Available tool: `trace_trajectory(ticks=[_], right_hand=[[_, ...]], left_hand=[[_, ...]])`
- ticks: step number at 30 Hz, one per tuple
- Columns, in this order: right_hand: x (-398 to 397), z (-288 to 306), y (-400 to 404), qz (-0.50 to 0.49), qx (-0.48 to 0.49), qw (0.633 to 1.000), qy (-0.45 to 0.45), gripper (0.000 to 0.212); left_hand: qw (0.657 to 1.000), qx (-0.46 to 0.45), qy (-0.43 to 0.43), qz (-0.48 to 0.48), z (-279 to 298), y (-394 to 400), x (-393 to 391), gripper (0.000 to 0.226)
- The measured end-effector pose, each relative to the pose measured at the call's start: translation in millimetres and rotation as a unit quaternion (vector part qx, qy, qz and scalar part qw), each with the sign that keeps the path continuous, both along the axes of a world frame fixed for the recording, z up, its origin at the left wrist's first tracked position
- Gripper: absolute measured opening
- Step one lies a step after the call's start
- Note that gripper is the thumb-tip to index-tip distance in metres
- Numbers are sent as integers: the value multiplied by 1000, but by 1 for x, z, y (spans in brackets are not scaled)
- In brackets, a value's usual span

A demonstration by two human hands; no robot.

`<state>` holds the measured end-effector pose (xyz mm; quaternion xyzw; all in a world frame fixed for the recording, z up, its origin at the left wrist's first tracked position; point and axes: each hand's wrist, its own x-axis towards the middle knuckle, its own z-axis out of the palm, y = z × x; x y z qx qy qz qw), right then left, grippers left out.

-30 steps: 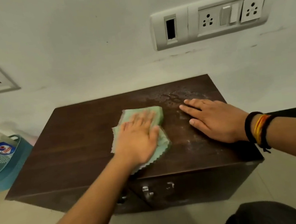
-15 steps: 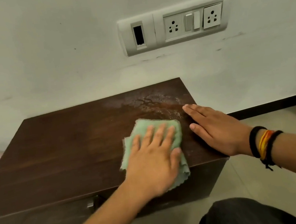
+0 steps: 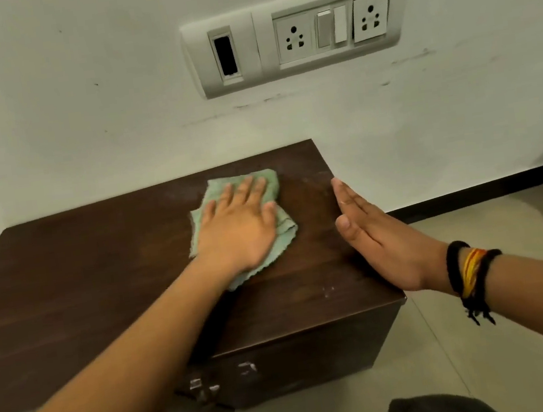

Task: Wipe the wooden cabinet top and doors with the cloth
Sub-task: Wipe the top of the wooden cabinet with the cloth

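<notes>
Pale wall [image 3: 78,110] behind, scuffed, with socket panel [image 3: 299,31] above. Dark wooden cabinet [image 3: 75,273] set against it; top faintly dusty near right rear corner. Green cloth [image 3: 274,184] lying on top towards right rear, pinned flat under left hand [image 3: 236,226], fingers spread. Right hand [image 3: 376,237] flat along right edge, fingers together, holding nothing. Tiled floor [image 3: 487,333] bare to right of cabinet.

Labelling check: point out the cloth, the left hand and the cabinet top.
cloth [image 3: 261,180]: head view, far right corner.
left hand [image 3: 237,231]: head view, back of hand.
cabinet top [image 3: 64,267]: head view, bare wood on the left.
</notes>
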<state>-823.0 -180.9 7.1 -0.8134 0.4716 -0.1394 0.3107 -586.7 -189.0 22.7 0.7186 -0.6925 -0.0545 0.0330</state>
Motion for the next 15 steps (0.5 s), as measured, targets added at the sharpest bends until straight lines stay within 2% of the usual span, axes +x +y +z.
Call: trace_trajectory(ticks=[2, 4, 6, 8, 10, 13, 15], right_hand=[[0, -5, 1, 4, 13, 1000, -28, 73], [1, -5, -4, 4, 19, 999, -50, 81], [2, -2, -14, 4, 21, 999, -31, 91], [5, 2, -25, -1, 25, 1000, 2, 94], [11, 3, -31, -6, 37, 999, 13, 92], [15, -6, -30, -30, 87, 992, -87, 88], [15, -9, -31, -53, 114, 974, -187, 84]], left_hand=[[1000, 6, -12, 13, -4, 35, -11, 61], [998, -6, 1, -70, -3, 46, -50, 61], [993, -11, 6, -117, -2, 13, -68, 60], [997, -8, 7, -77, 4, -29, -43, 59], [1000, -10, 4, 19, 2, -36, -1, 60], [995, -2, -2, 95, -5, 9, 10, 61], [1000, -4, -3, 30, -4, 10, -20, 62]])
